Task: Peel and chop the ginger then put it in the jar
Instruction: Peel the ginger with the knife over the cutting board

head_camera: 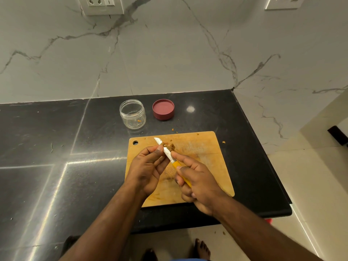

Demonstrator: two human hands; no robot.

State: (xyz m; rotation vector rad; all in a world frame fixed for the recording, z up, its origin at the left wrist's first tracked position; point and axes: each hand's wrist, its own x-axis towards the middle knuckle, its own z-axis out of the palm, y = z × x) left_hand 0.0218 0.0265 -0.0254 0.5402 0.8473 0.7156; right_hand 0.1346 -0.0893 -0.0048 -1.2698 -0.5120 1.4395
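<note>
My right hand (195, 182) grips a small knife (166, 152) by its yellow handle, blade pointing up and to the left above the wooden cutting board (209, 147). My left hand (148, 166) is beside the blade, thumb and fingertips touching its flat side. A small brown clump of ginger (170, 146) sits on the board just right of the blade. The clear jar (132, 113) stands uncapped on the black counter behind the board, with a tiny orange bit inside. Its maroon lid (163, 109) lies to the jar's right.
Ginger scraps (223, 142) lie on the black counter (56, 147) around the board's far edge. The counter ends just right of the board, with pale floor (310, 176) beyond. A marble wall (150, 53) rises behind the jar. Bare feet show below the counter's front edge.
</note>
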